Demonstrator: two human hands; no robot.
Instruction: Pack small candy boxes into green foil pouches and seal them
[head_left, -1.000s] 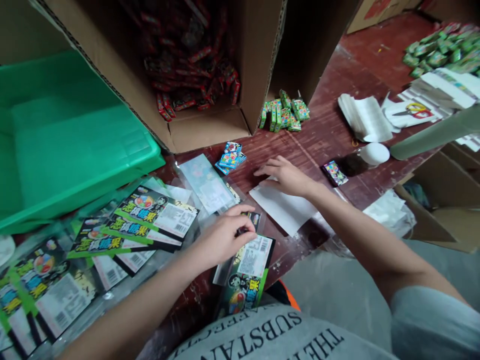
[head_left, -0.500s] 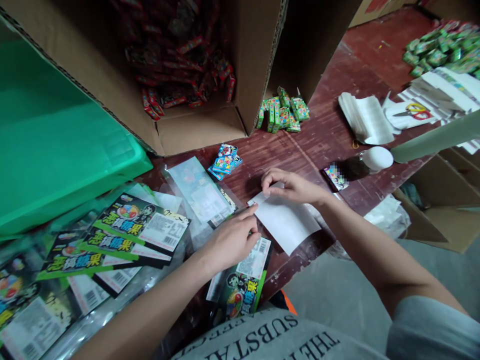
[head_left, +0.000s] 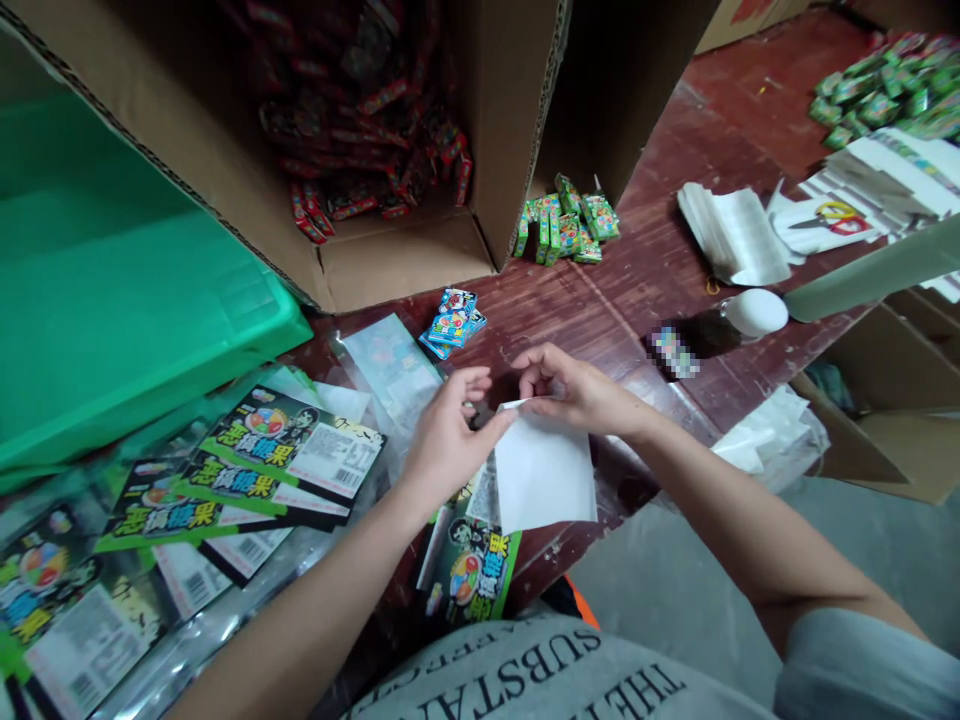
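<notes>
A white sheet of paper [head_left: 547, 480] with a narrow fold along its top edge is held in front of me, overlapping a printed black-and-green candy bag [head_left: 472, 570]. My right hand [head_left: 574, 392] pinches the top edge, thumb on the near side and fingers curled behind. My left hand [head_left: 450, 430] has its thumb against the sheet's upper left corner, while its other fingers curl loosely apart from the thumb. Just beyond the hands lies a small stack of blue candy packs [head_left: 452, 322]. A clear bag with a pale insert [head_left: 390, 365] lies behind my left hand.
More printed bags [head_left: 277, 440] overlap at left beside a green bin [head_left: 150, 300]. A cardboard box [head_left: 405, 270] on its side holds red packs; small green packs [head_left: 559, 225] stand beside it. At right are a white-capped bottle [head_left: 754, 313], scissors [head_left: 832, 217] and paper stacks [head_left: 731, 230].
The sheet has turned and shifted left over the printed bag. My left hand has changed from a pointing finger on its edge to a thumb at its corner with fingers raised.
</notes>
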